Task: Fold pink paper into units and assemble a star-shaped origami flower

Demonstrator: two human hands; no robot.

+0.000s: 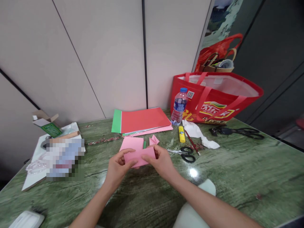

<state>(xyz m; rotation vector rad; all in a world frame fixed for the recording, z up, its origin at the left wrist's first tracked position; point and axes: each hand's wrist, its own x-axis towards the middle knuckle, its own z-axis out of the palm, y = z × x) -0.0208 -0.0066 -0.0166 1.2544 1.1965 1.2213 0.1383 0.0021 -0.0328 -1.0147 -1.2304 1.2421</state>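
A folded piece of pink paper [139, 155] is held up between my two hands, over the table. My left hand [120, 163] pinches its left end with the thumb in front. At the right end, my right hand [162, 161] grips it, thumb pressed on the front face. Just behind lies a flat pink paper square [132, 143], partly covered by the held piece. A small folded pink paper shape [154, 140] rests beyond my right fingers. Scissors with black handles [186, 154] lie to the right of my right hand.
Coloured paper sheets [145, 120] are stacked by the wall. Rightward are a yellow glue stick [181, 134], a red pencil [193, 143], white tissue [198, 131], a water bottle [180, 107] and a red bag [213, 101]. A green box [51, 129] stands at the left.
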